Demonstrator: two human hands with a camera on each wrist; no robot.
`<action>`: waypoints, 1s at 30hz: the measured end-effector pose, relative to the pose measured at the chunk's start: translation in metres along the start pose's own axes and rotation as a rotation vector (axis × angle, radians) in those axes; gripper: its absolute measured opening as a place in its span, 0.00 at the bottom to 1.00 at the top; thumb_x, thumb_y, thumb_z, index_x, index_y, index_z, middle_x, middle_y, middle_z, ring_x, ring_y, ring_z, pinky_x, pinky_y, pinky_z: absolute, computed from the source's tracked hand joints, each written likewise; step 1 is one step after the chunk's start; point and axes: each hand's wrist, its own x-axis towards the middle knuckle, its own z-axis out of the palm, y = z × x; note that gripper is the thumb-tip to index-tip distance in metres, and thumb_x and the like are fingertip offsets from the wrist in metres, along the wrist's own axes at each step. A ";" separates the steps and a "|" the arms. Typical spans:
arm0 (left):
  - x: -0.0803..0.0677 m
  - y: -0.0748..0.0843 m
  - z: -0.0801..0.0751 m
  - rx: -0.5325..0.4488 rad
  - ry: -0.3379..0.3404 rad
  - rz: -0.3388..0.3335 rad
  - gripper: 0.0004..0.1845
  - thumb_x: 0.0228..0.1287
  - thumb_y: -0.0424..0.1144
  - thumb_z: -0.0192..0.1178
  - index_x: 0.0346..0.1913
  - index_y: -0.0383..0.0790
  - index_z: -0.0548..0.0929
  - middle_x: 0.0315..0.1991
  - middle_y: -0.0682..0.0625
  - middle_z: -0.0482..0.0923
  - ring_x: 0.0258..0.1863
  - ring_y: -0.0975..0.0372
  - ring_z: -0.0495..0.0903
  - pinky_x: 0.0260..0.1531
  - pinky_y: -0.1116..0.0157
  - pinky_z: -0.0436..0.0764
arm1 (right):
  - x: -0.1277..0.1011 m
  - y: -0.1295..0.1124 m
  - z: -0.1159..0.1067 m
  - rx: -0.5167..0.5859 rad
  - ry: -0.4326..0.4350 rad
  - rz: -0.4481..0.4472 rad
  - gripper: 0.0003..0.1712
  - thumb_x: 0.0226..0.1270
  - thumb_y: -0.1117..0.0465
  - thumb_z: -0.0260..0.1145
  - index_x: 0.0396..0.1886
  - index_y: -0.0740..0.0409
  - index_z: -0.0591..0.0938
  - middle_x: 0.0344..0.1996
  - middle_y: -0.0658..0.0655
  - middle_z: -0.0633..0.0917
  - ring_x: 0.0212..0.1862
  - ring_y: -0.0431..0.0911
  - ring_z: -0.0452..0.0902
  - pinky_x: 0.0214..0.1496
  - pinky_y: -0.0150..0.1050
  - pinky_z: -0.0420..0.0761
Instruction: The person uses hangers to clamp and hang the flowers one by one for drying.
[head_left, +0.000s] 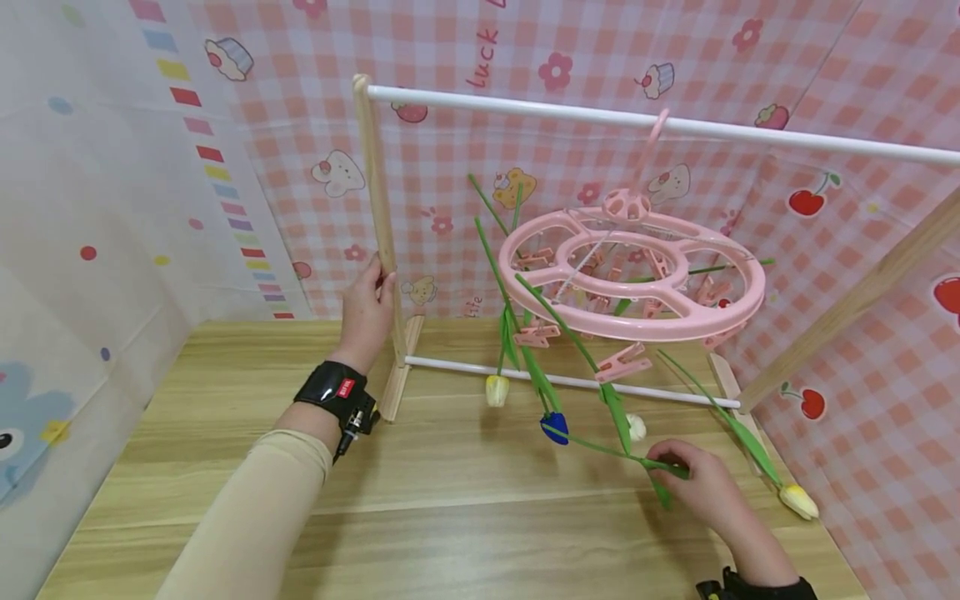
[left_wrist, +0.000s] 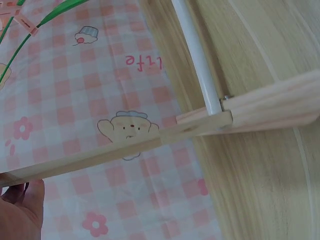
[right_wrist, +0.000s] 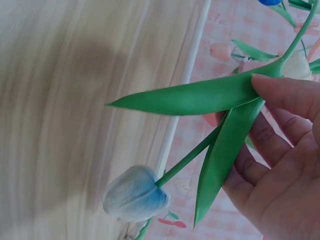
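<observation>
My right hand (head_left: pixel 701 479) pinches an artificial tulip by its green stem and leaves (right_wrist: pixel 185 95). Its pale white and blue bloom (right_wrist: pixel 135 195) hangs below the fingers in the right wrist view; in the head view the hand hides it. My left hand (head_left: pixel 369 304) grips the wooden post (head_left: pixel 381 192) of a drying rack partway up. A pink oval clip hanger (head_left: pixel 637 321) hangs by its hook from the rack's white top bar (head_left: pixel 510 104). Clipped to it, blooms down, are a cream-yellow tulip (head_left: pixel 497 392), a blue tulip (head_left: pixel 555 428) and a white tulip (head_left: pixel 636 427).
Near the right wooden post (head_left: pixel 862 308), another yellow tulip (head_left: pixel 798 502) points down toward the table's right side. Pink clothes pegs (head_left: pixel 624 363) dangle below the hanger. A white lower bar (head_left: pixel 480 367) joins the rack's feet on the wooden table (head_left: pixel 450 533). Checked cloth (head_left: pixel 442 50) covers the back.
</observation>
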 end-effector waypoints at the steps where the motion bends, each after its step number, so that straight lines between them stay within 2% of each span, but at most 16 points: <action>1: 0.000 -0.001 0.001 -0.007 0.001 0.003 0.18 0.73 0.38 0.47 0.62 0.38 0.69 0.56 0.37 0.76 0.60 0.49 0.74 0.56 0.55 0.77 | 0.000 -0.002 0.001 0.014 0.001 -0.006 0.09 0.55 0.67 0.71 0.35 0.53 0.82 0.34 0.50 0.86 0.37 0.33 0.78 0.38 0.32 0.80; 5: 0.000 -0.001 0.002 -0.021 0.016 0.004 0.16 0.73 0.37 0.48 0.59 0.37 0.71 0.54 0.37 0.77 0.59 0.49 0.75 0.55 0.54 0.78 | 0.000 -0.008 0.006 0.054 0.002 -0.046 0.10 0.55 0.67 0.71 0.35 0.52 0.82 0.33 0.49 0.86 0.36 0.32 0.77 0.38 0.31 0.80; 9: -0.001 0.002 0.002 -0.054 0.032 -0.025 0.17 0.72 0.37 0.49 0.60 0.38 0.72 0.55 0.38 0.77 0.59 0.51 0.75 0.55 0.55 0.78 | 0.000 -0.013 0.011 0.062 0.004 -0.091 0.11 0.53 0.69 0.72 0.34 0.52 0.82 0.32 0.47 0.85 0.36 0.31 0.77 0.37 0.31 0.81; 14: -0.004 0.003 0.004 -0.103 0.078 -0.072 0.22 0.70 0.38 0.52 0.65 0.39 0.69 0.57 0.39 0.76 0.60 0.53 0.74 0.53 0.59 0.80 | 0.003 -0.018 0.015 0.063 -0.024 -0.097 0.10 0.53 0.68 0.71 0.35 0.52 0.83 0.33 0.48 0.85 0.38 0.32 0.77 0.39 0.32 0.81; 17: -0.007 0.007 0.005 -0.111 0.120 -0.078 0.27 0.69 0.39 0.54 0.69 0.40 0.64 0.61 0.41 0.72 0.60 0.54 0.72 0.53 0.59 0.80 | 0.004 -0.021 0.015 0.072 -0.040 -0.085 0.10 0.54 0.69 0.71 0.35 0.53 0.83 0.34 0.48 0.86 0.38 0.33 0.78 0.40 0.33 0.82; 21: -0.012 0.013 0.007 -0.134 0.219 -0.045 0.28 0.68 0.36 0.55 0.69 0.38 0.63 0.65 0.42 0.67 0.61 0.53 0.70 0.54 0.56 0.78 | 0.003 -0.023 0.014 0.085 -0.045 -0.085 0.10 0.54 0.69 0.71 0.35 0.53 0.83 0.33 0.48 0.86 0.38 0.33 0.78 0.41 0.33 0.82; 24: -0.019 0.019 0.008 -0.193 0.288 -0.001 0.28 0.68 0.35 0.55 0.69 0.43 0.63 0.64 0.43 0.67 0.60 0.55 0.69 0.54 0.57 0.77 | 0.002 -0.026 0.013 0.099 -0.043 -0.097 0.10 0.54 0.68 0.71 0.35 0.53 0.83 0.33 0.47 0.86 0.37 0.32 0.78 0.40 0.32 0.81; 27: -0.029 0.027 0.009 -0.298 0.303 0.048 0.29 0.67 0.33 0.55 0.69 0.46 0.62 0.62 0.43 0.66 0.58 0.56 0.69 0.53 0.60 0.78 | 0.002 -0.028 0.014 0.116 -0.035 -0.124 0.10 0.54 0.67 0.71 0.35 0.52 0.83 0.31 0.46 0.85 0.36 0.32 0.78 0.38 0.31 0.81; 30: -0.041 0.042 0.005 -0.435 0.263 0.068 0.30 0.66 0.28 0.54 0.70 0.42 0.61 0.61 0.39 0.65 0.58 0.52 0.70 0.53 0.61 0.78 | 0.003 -0.031 0.017 0.137 -0.017 -0.163 0.10 0.54 0.68 0.71 0.35 0.53 0.82 0.31 0.47 0.85 0.36 0.32 0.78 0.37 0.31 0.81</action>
